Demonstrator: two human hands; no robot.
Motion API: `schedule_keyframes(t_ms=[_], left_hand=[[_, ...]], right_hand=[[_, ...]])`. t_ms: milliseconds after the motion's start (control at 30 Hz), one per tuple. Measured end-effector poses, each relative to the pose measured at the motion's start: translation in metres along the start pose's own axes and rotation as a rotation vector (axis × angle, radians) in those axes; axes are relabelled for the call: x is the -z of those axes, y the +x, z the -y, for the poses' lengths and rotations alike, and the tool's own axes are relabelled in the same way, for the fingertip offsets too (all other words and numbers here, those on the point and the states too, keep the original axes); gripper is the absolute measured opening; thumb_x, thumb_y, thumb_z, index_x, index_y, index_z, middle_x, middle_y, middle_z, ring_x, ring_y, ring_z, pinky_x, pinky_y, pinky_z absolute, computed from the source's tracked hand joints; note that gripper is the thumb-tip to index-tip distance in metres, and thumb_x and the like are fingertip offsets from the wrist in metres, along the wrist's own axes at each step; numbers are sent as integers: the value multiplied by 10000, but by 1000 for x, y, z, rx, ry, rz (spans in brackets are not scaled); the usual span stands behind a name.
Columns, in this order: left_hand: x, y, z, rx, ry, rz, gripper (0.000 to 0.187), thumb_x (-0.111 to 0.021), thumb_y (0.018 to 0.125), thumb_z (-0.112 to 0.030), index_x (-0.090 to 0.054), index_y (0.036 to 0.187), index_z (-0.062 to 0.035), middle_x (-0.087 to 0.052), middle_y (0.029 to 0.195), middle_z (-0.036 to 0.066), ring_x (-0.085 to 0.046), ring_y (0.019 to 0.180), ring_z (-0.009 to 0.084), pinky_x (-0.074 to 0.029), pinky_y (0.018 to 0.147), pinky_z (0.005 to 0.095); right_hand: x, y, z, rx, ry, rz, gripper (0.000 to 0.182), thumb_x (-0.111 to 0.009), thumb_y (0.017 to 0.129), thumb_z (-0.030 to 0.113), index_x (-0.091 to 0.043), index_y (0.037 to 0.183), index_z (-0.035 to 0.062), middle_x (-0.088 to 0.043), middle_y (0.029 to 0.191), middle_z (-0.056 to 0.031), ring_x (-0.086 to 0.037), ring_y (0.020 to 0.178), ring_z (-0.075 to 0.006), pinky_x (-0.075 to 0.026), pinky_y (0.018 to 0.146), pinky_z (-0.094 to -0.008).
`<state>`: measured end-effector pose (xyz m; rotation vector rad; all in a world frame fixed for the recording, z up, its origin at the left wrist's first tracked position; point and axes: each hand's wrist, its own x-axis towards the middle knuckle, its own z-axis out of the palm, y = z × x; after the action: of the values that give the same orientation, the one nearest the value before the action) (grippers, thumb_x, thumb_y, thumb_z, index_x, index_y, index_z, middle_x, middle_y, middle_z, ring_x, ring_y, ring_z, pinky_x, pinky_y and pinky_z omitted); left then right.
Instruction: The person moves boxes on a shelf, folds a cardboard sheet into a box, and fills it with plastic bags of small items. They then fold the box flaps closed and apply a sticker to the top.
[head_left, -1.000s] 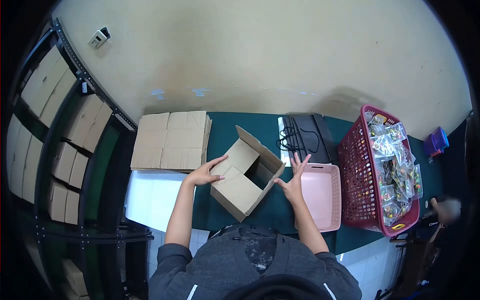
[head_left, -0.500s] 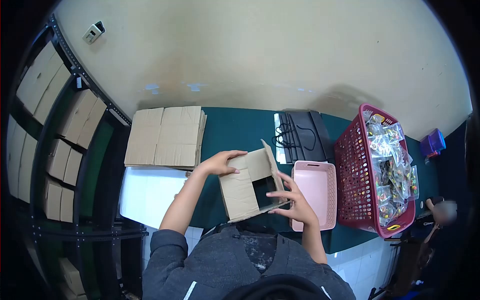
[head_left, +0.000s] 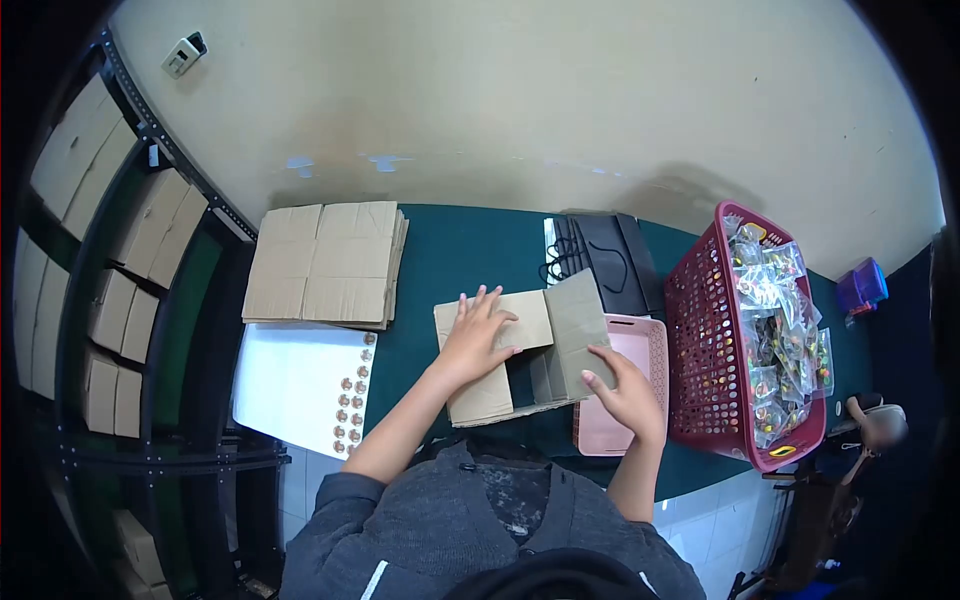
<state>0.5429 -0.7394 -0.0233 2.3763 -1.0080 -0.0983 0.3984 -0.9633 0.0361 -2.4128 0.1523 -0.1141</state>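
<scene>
A cardboard box [head_left: 483,392] lies on the green table in front of me, with a dark gap showing between its flaps. My left hand [head_left: 474,338] rests on the closed-over flaps at its left, fingers spread. Beside the box's right side, my right hand [head_left: 627,388] has thumb and fingers apart and touches the raised right flap [head_left: 580,325]. Under and beyond my right hand sits a pink tray [head_left: 648,345], partly covered by the box and hand.
Flattened cardboard [head_left: 350,245] is stacked at the back left, above a white sheet [head_left: 290,380] with round stickers. Black bags [head_left: 615,265] lie behind the tray. A red basket [head_left: 700,340] holds plastic packets. Shelves with boxes [head_left: 112,315] stand left; a person [head_left: 880,425] is far right.
The box's right flap has swung outward to the right over the tray. My left hand has moved right onto the top flaps, and my right hand has shifted right with its flap.
</scene>
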Motion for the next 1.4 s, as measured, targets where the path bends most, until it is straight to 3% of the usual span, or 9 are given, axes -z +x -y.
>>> schedule_keyframes(t_ms=[200,367,567,733,833,1033,1133,1233,1400], left_hand=[[3,-22,0,103,-152,-88,416,-561,863,-285,-473,1227,-104,-252,1436,203,-200,1354,351,-120,1096,528],[-11,-25,21,52,-61,33,438,-521,885,-265,-438,1296,-139,-199,1475,151,-226,1343,356,-156,1091,525],[21,-11,37,86,-179,82,427,-453,749,42,-606,1125,-92,-505,1282,132,-426,1234,293,-334,1045,369],[41,7,35,15,-218,185,301,-437,869,-48,-608,1114,-78,-566,1189,149,-513,1124,311,-384,986,376],[40,11,19,192,-126,191,276,-472,894,-170,-604,1098,-39,-583,1149,166,-530,1091,320,-408,952,379],[31,20,2,284,-12,193,349,-524,873,-288,-605,1062,-6,-610,1064,191,-551,1050,319,-425,926,369],[36,29,-14,371,50,435,503,-630,794,-361,-547,1166,-33,-551,1176,203,-487,1142,359,-364,993,431],[8,25,-17,222,407,370,962,-780,623,-391,-253,1409,-220,-220,1439,217,-169,1327,467,-139,1018,663],[-24,33,0,174,347,269,1038,-803,581,-373,-204,1426,-313,-139,1472,198,-129,1348,443,-110,1010,677]], right_hand=[[21,-12,-33,28,345,383,588,-757,692,180,-540,1220,42,-563,1183,-173,-520,1126,-268,-367,970,-342],[-24,-6,-30,-130,147,-18,508,-797,637,212,-624,1087,51,-575,1071,-167,-571,989,-292,-473,805,-349],[-35,-6,5,-91,88,-282,549,-789,656,229,-581,1147,96,-533,1076,-136,-563,1006,-308,-457,854,-368],[-42,-5,-19,-16,320,-132,686,-785,663,227,-497,1269,82,-544,1135,-159,-547,1058,-301,-423,915,-371],[-38,-6,-8,-24,362,-101,748,-780,672,208,-437,1323,72,-564,1138,-173,-546,1067,-296,-403,937,-374],[-53,-4,14,-64,71,-282,715,-790,636,170,-484,1275,72,-596,948,-158,-588,938,-297,-464,814,-377],[-61,-1,10,-78,-111,-327,785,-799,604,155,-446,1302,88,-573,928,-142,-594,840,-295,-471,725,-389],[-58,-4,19,-97,-186,-363,867,-790,606,129,-363,1359,100,-567,946,-139,-596,798,-299,-467,689,-390],[-58,-6,22,3,-70,-431,855,-741,680,116,-280,1400,93,-553,902,-164,-584,812,-331,-471,711,-385]])
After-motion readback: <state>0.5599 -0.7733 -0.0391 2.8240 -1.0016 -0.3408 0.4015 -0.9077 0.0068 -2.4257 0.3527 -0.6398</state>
